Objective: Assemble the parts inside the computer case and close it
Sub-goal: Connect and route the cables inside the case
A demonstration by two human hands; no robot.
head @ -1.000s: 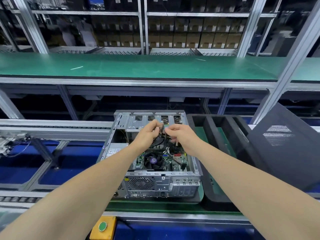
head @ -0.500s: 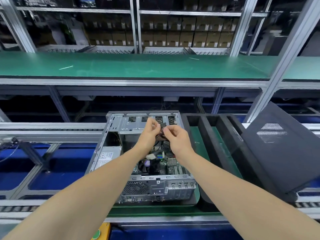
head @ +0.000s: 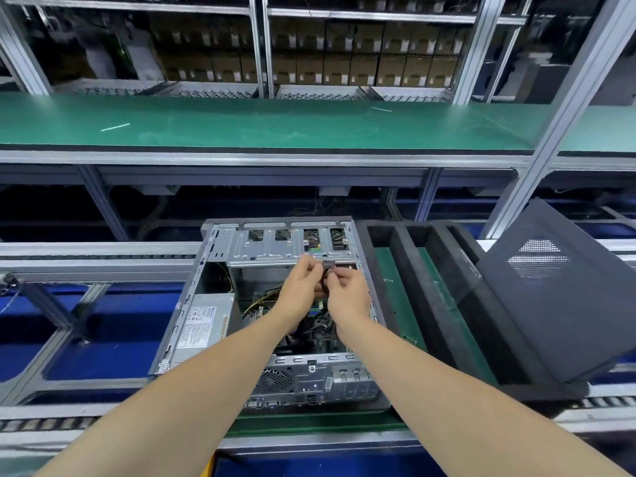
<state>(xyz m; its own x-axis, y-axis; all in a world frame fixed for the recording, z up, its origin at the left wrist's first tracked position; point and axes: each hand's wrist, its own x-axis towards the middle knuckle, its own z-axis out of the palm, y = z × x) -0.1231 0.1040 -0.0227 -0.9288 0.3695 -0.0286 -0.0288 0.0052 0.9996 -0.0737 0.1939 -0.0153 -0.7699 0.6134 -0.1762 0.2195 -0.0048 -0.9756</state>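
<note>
- The left hand [head: 299, 287] and right hand [head: 347, 294] pinch a dark connector [head: 328, 265] just under the drive cage [head: 275, 249] edge.
- The computer case [head: 186, 304] lies open-topped; side panel [head: 557, 304] well apart.

Left hand [head: 298, 287], right hand [head: 347, 295] closer together, connector [head: 329, 265] nearer drive cage [head: 275, 250]

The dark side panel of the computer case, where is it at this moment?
In the head view the side panel stands tilted at the far right, off the computer case, with the black foam tray lying between the two.
</note>
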